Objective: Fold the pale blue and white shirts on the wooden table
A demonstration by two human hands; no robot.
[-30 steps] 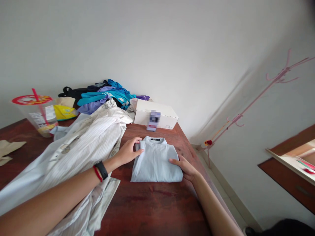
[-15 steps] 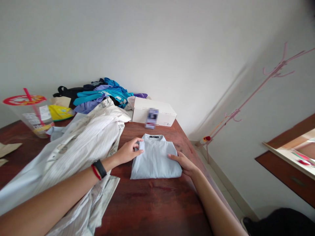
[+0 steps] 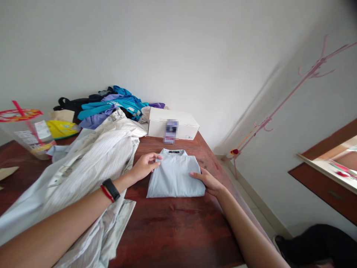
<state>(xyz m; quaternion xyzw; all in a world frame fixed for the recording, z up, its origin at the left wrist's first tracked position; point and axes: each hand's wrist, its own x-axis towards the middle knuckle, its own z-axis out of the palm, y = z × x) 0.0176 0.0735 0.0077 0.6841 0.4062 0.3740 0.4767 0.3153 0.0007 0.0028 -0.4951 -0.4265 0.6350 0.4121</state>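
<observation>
A light blue shirt, folded into a neat rectangle, lies flat on the dark wooden table. Its collar, with a black label inside, points away from me. My left hand rests at the shirt's upper left edge, fingers apart and fingertips touching the cloth. At the right edge, my right hand has its thumb on top of the shirt and its other fingers hidden beside or beneath the fold. A black wristband and a red cord are on my left wrist.
Unfolded pale striped garments lie left of the shirt. Behind are a pile of blue and dark clothes and a white box. A plastic cup with a straw stands left. A pink coat rack is at right.
The left fingers have shifted slightly on the shirt's upper left edge, and that edge looks flatter. The right hand stays at the right edge. The view has shifted slightly.
</observation>
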